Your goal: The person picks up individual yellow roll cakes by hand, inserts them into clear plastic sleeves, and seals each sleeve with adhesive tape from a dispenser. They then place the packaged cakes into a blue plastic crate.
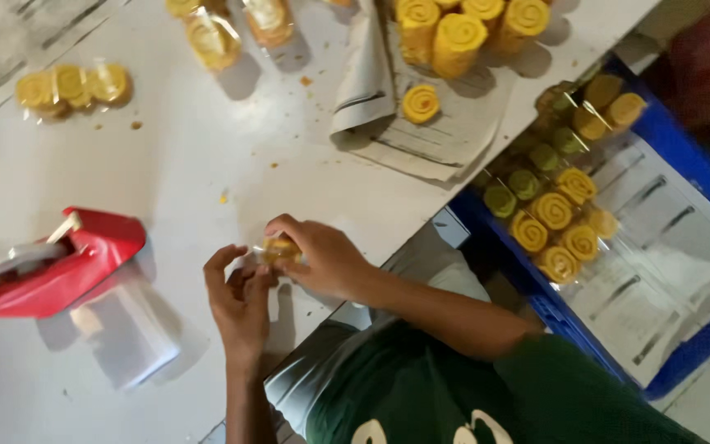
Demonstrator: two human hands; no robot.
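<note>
Hands (289, 275) — both on wrapped yellow roll (279, 249)

Both hands, left hand (242, 298) and right hand (322, 259), pinch a small wrapped yellow roll (279, 248) above the white table (182, 156) (red sealer (51, 267) nearby).

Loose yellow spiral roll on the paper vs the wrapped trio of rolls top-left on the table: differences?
The loose yellow spiral roll lies single and bare on paper; the wrapped trio of yellow rolls sits in clear plastic directly on the white table. The loose one looks brighter; the trio is duller under film. Both are yellow spirals.
</note>
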